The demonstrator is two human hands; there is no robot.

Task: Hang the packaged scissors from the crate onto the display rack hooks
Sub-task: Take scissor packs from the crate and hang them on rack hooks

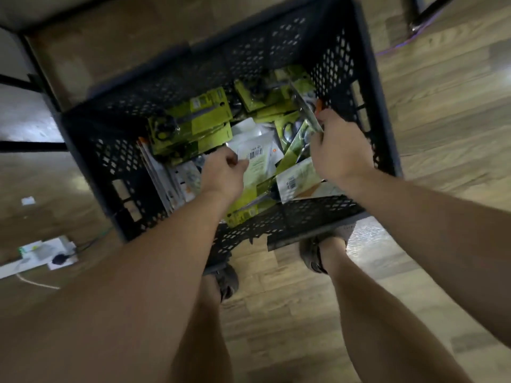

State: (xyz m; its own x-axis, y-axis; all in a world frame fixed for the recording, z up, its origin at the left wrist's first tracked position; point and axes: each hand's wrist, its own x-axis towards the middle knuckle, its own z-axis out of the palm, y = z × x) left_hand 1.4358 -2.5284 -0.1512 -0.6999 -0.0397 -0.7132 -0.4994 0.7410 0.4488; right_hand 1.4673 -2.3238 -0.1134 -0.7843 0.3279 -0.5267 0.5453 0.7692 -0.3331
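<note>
A black perforated crate (367, 87) stands on the floor below me, filled with several packaged scissors on green and white cards (190, 123). My left hand (222, 172) is inside the crate and pinches a white-backed pack with a barcode (258, 154). At the crate's right side, my right hand (338, 150) grips the edge of an upright clear pack with an orange tip (307, 109). The display rack hooks are out of view.
Black metal frame legs (33, 78) stand at the upper left on the wooden floor. A white power strip with a black plug (41, 252) lies at the left. My feet in grey shoes (312, 255) are just in front of the crate.
</note>
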